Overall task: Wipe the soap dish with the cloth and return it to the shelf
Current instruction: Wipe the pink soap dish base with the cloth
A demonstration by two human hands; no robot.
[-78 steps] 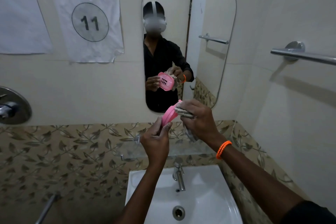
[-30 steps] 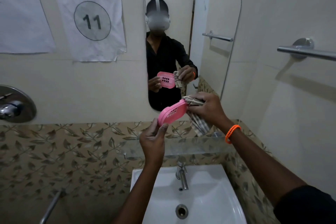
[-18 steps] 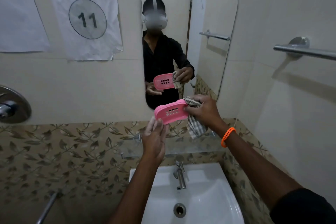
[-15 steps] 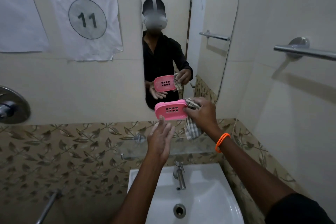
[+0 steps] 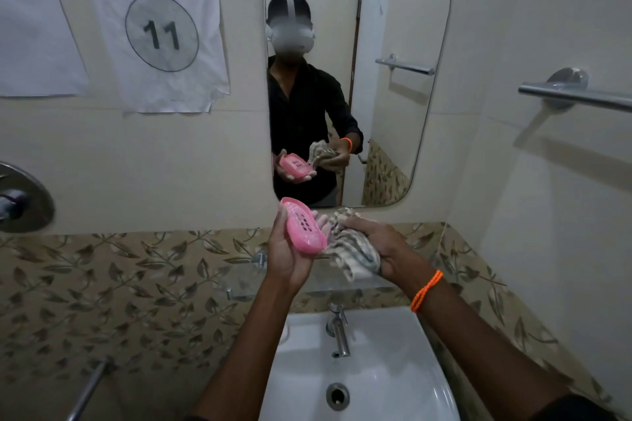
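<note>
- The wall (image 5: 342, 154) behind the sink is pale above and carries a leaf-patterned tile band lower down.
- The mirror (image 5: 393, 44) hangs above the sink and reflects the person with dish and cloth.
- The sign (image 5: 160, 31), up and left of the sink, reads "WORKSTATION 11".
- The sink (image 5: 376, 369) is white, at the bottom centre, with its drain visible.
- The rail (image 5: 574, 96) is fixed up and right of the sink.
- The shelf (image 5: 246, 280) is clear glass, just above the sink and under the hands.
- The tap (image 5: 338, 335) stands at the back of the sink.
- The right hand (image 5: 386, 249), above the sink, has its fingers curled round the cloth (image 5: 352, 253), bunched and striped, touching the dish's right edge.
- The left hand (image 5: 290, 256), above the sink, cradles the dish (image 5: 302, 229) in its palm with thumb and fingers curled at the rim; the dish is pink, hollow side up, held above the shelf.
- The band (image 5: 425, 290), orange, circles the right wrist.
</note>
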